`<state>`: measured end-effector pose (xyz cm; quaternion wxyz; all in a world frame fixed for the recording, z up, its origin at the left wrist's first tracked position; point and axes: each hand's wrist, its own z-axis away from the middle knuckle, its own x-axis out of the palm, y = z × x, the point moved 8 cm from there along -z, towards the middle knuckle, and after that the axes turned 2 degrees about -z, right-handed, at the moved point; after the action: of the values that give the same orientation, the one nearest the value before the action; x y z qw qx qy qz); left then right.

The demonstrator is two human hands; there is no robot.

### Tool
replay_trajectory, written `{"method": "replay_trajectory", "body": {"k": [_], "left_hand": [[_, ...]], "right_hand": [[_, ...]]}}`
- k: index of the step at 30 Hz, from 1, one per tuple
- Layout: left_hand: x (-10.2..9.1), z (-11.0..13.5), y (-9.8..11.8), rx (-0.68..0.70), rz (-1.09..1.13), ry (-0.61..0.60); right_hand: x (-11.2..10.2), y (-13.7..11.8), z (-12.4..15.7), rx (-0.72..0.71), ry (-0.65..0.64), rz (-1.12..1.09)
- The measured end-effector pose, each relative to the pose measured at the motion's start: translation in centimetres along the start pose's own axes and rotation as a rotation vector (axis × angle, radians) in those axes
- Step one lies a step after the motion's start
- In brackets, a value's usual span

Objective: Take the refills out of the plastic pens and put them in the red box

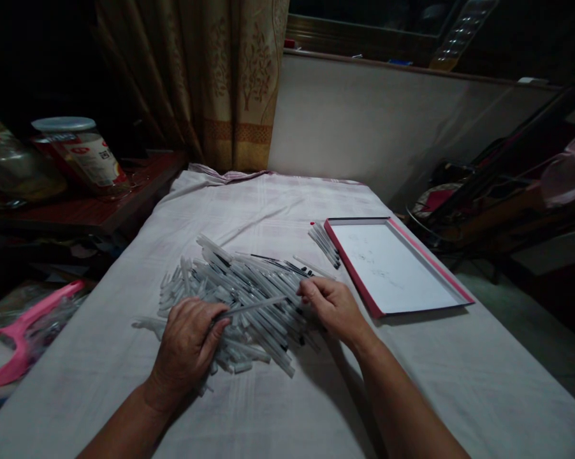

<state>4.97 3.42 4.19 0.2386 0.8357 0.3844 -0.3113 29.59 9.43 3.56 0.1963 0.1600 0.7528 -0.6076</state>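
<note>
A big heap of clear plastic pen barrels and caps (259, 299) lies on the cloth under both hands. My left hand (189, 335) is closed on one end of a clear pen barrel (256, 307), which points right across the heap. Just past the barrel's far end, my right hand (330, 309) is pinched shut; anything between its fingertips is too small to make out. Beyond the right hand lie thin dark refills (290, 264). A small row of assembled-looking pens (324, 245) with dark ends rests beside a shallow box lid (354, 274).
A pale checked cloth (278, 421) covers the table. To the left, lidded jars (84, 153) stand on a dark wooden surface (125, 207), with a pink plastic handle (34, 319) below. A patterned curtain (234, 83) and a white wall (335, 121) are behind.
</note>
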Motion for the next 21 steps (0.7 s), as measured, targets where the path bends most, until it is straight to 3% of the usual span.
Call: {"method": "replay_trajectory", "body": {"k": [4, 7, 9, 12, 14, 16, 21], "left_hand": [[0.0, -0.1, 0.3, 0.013, -0.001, -0.002], [-0.1, -0.1, 0.1, 0.029, -0.021, -0.014], [-0.2, -0.2, -0.4, 0.024, -0.052, -0.009], [-0.7, -0.2, -1.5, -0.025, -0.119, 0.017], [-0.8, -0.2, -2.2, -0.059, -0.153, 0.026], [-0.7, -0.1, -2.4, -0.069, -0.166, 0.027], [-0.2, 0.1, -1.8, -0.05, -0.111, 0.011]], "right_hand": [[2.5, -1.7, 0.8, -0.024, -0.127, -0.113], [2.1, -1.3, 0.7, 0.01, -0.115, -0.171], [0.3, 0.1, 0.2, 0.075, 0.003, -0.214], [-3.8, 3.2, 0.0, 0.169, 0.357, -0.212], [-5.4, 5.0, 0.3, 0.192, 0.515, -0.166], [-5.5, 6.1, 0.3, 0.188, 0.545, -0.084], [-4.0, 6.1, 0.3, 0.129, 0.438, 0.273]]}}
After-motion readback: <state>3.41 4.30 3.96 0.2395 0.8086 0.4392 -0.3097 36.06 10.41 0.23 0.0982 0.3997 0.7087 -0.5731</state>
